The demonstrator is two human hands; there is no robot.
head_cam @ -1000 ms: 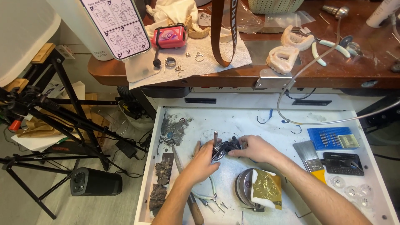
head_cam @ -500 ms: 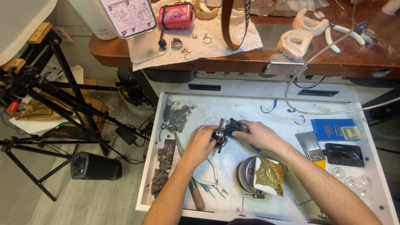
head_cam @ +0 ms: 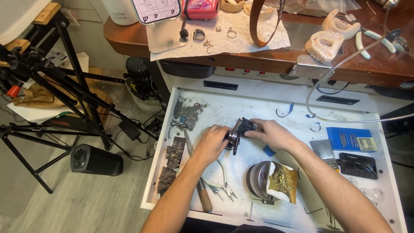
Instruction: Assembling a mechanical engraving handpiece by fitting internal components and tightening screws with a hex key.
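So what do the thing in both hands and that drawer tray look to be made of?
The small clamp-like tool, held by left hand and right hand, looks like dark metal: black body, one bright steel-like bar. The drawer tray looks like white-painted sheet metal or laminate, scuffed and stained grey; I cannot tell which.

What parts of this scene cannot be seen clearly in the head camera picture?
- Small dark tool: the left hand and right hand cover most of it, so its kind is unclear.
- Rings on the paper towel: too small for detail.
- Red case: cut off by the top edge.
- Pliers: handles partly under the left forearm.
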